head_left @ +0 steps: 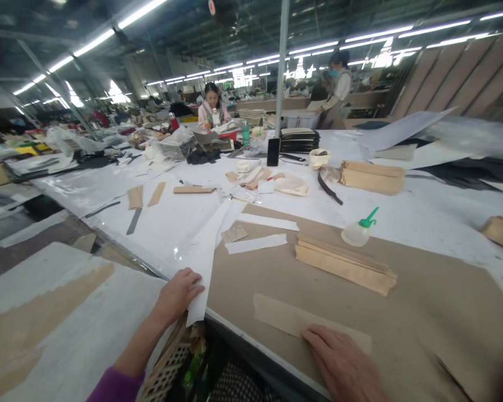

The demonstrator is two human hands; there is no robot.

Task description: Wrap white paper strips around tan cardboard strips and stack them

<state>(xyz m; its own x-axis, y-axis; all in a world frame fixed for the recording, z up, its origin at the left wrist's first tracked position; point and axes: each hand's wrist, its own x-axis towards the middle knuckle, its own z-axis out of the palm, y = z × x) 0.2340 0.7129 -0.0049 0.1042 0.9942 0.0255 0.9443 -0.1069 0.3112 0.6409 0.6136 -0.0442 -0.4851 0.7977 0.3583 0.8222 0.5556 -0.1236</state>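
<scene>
My left hand (178, 296) is at the table's front edge, its fingers curled over a long white paper-like strip (208, 245) whose near end hangs over the edge. The thumb is hidden. My right hand (341, 360) lies with its fingers stretched out on the near edge of a flat tan strip (276, 314). That strip rests on a large grey-brown board (243, 279). Beyond it is a stack of folded tan strips (343, 265), with two white strips (257, 244) to its left.
A squeeze bottle with a green spout (357, 231) stands behind the stack. Farther back are a phone (273, 152), a black curved strip (329, 188) and more tan pieces (373, 177). A woven basket (167, 365) sits below the table edge. Two people work in the background.
</scene>
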